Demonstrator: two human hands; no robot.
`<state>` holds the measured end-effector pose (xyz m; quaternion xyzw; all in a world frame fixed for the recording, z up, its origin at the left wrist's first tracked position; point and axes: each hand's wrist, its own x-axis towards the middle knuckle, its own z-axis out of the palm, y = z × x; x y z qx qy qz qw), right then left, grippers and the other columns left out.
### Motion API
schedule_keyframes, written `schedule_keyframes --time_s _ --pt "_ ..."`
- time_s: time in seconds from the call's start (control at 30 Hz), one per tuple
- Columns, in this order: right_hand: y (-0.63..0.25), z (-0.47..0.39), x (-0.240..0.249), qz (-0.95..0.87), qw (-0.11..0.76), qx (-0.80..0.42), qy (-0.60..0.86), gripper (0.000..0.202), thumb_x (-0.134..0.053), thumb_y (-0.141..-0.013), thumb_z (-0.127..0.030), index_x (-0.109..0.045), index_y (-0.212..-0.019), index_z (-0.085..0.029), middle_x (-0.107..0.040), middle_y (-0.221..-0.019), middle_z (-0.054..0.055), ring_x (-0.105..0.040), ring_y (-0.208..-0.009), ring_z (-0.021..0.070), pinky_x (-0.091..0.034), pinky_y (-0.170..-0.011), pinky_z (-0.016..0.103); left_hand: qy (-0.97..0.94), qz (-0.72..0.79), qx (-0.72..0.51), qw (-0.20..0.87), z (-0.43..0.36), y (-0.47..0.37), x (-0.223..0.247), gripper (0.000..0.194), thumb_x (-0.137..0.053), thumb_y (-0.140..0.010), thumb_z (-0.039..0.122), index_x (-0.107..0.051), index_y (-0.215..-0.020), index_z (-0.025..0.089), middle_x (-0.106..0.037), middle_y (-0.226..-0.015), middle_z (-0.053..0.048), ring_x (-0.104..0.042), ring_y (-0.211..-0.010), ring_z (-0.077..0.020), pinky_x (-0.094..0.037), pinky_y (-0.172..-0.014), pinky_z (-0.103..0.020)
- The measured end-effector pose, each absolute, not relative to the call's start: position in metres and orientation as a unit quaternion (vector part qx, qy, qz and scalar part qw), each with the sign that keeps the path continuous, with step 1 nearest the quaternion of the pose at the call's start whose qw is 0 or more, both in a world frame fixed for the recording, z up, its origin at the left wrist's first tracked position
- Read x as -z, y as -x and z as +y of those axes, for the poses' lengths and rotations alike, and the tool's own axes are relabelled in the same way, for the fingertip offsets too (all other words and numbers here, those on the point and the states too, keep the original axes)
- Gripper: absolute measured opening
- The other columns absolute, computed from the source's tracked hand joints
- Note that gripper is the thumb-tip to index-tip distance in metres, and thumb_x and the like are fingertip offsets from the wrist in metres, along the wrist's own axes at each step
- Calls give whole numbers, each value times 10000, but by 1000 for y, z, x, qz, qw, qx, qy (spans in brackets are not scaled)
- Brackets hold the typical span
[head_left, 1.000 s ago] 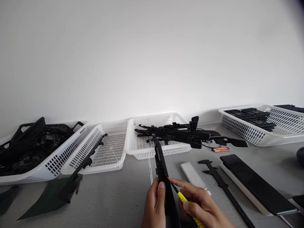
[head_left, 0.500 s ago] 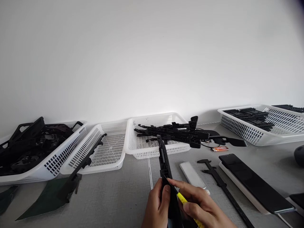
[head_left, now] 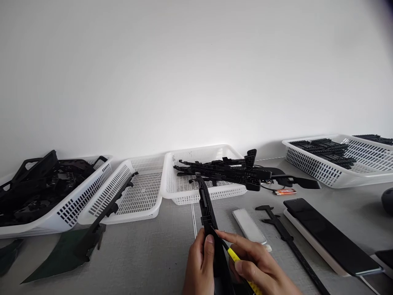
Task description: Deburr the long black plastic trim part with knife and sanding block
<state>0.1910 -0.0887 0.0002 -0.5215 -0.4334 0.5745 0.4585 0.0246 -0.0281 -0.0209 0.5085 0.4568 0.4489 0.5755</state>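
Clock read from the held part, 12 toward the wall. Left hand (head_left: 201, 262) gripping a long black part (head_left: 205, 200), thumb flat along its near side; part held above the grey table (head_left: 153, 254), its narrow far end aimed just short of 12, near end running down toward 5 between the hands. Right hand (head_left: 260, 262), at 4, closed round a yellow-handled tool (head_left: 235, 255), index finger stretched along the slim dark shaft, tip up against the part near the left thumb; exact contact too small to tell. At 12, a white basket (head_left: 227, 192) with similar black parts (head_left: 227, 172) heaped across it, ends jutting over its rim toward 2. At 10, a second white basket, one slim black strip (head_left: 123, 191) slanting out over its near edge; dark green sheet (head_left: 57, 254) at 9. Between 9 and 10, a basket (head_left: 72, 215) piled with black pieces. At 2, pale block (head_left: 249, 225) close by, orange-red packet (head_left: 285, 192) beyond, ridged black parts (head_left: 328, 151) in a farther basket. At 3, dark caliper (head_left: 285, 233), then black phone (head_left: 331, 237) on a white slab
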Motion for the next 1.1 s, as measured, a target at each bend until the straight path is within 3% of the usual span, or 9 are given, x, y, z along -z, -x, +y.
schedule_keyframes --time_s 0.17,0.43,0.6,0.8,1.0,1.1 --pt "-194 -88 -3 -452 437 -552 548 566 -649 -937 -470 -642 -1489 -342 -681 -1370 74 -633 -1211 311 -533 -1001 439 -442 512 -468 568 -30 -25 25 674 -664 -847 778 -767 -1199 213 -747 -1351 -120 -616 -1357 -357 -501 -1119 -382" --pt "-202 -86 -6 -509 397 -511 568 582 -625 -956 -540 -621 -1506 -348 -625 -1515 71 -521 -1431 356 -404 -1204 538 -376 576 -406 602 -35 -20 20 619 -620 -914 712 -695 -1328 259 -583 -1593 -62 -404 -1567 -332 -398 -1259 -409" --pt "-213 -82 -9 -563 363 -465 579 557 -556 -1007 -594 -620 -1506 -354 -605 -1546 71 -477 -1475 360 -305 -1262 583 -367 590 -375 613 -33 -18 18 567 -580 -967 646 -681 -1342 234 -615 -1559 -74 -408 -1563 -328 -362 -1283 -438" --pt "-213 -79 -9 -617 356 -420 562 569 -486 -1038 -585 -629 -1508 -299 -667 -1474 103 -586 -1368 363 -413 -1203 561 -356 591 -396 605 -31 -16 21 535 -626 -950 612 -695 -1301 214 -665 -1490 -88 -484 -1503 -337 -439 -1219 -415" --pt "-212 -77 -31 -667 337 -406 526 496 -471 -1047 -406 -645 -1497 -291 -713 -1418 101 -648 -1311 347 -516 -1112 480 -344 560 -431 619 -31 -18 20 541 -673 -892 686 -751 -1103 193 -760 -1299 -93 -612 -1343 -343 -547 -1047 -377" --pt "-212 -82 -32 -651 329 -427 534 469 -517 -1020 -388 -691 -1448 -306 -714 -1417 85 -641 -1313 342 -513 -1121 489 -313 572 -439 618 -31 -20 18 475 -679 -919 614 -739 -1146 201 -765 -1284 -89 -621 -1335 -334 -518 -1097 -406"
